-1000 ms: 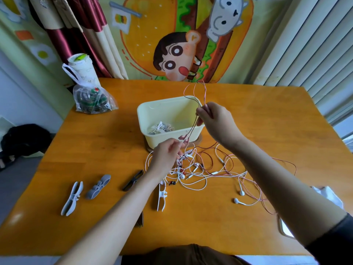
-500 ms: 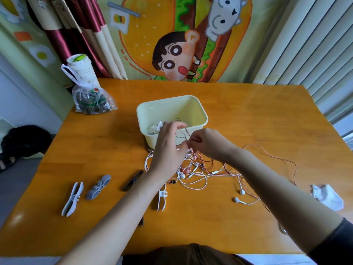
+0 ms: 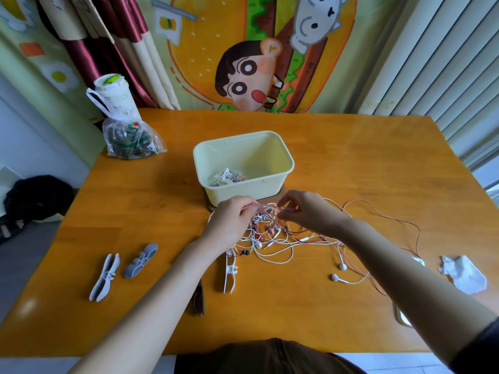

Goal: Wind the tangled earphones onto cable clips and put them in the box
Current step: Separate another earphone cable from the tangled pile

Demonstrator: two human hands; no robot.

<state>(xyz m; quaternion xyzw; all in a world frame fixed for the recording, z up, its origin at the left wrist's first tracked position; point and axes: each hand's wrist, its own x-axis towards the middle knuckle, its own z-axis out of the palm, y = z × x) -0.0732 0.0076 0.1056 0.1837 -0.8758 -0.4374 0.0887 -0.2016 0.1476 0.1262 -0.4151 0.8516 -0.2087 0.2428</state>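
Observation:
A tangle of white and pink earphones lies on the orange table in front of the pale yellow box. My left hand and my right hand hover just above the tangle, close together, each pinching a stretch of pink cable between fingertips. A wound earphone bundle lies inside the box. A white cable clip rests by my left forearm. Another white clip and a grey clip lie at the left. A dark clip peeks out under my left forearm.
A plastic bag with a paper cup stands at the table's far left corner. A crumpled white tissue lies at the right edge. Two white earbuds trail toward the front right. A loop of pink cable spreads right.
My right hand, which held the pink cable raised above the box, has come down to the tangle. Both hands now work close together low over the pile.

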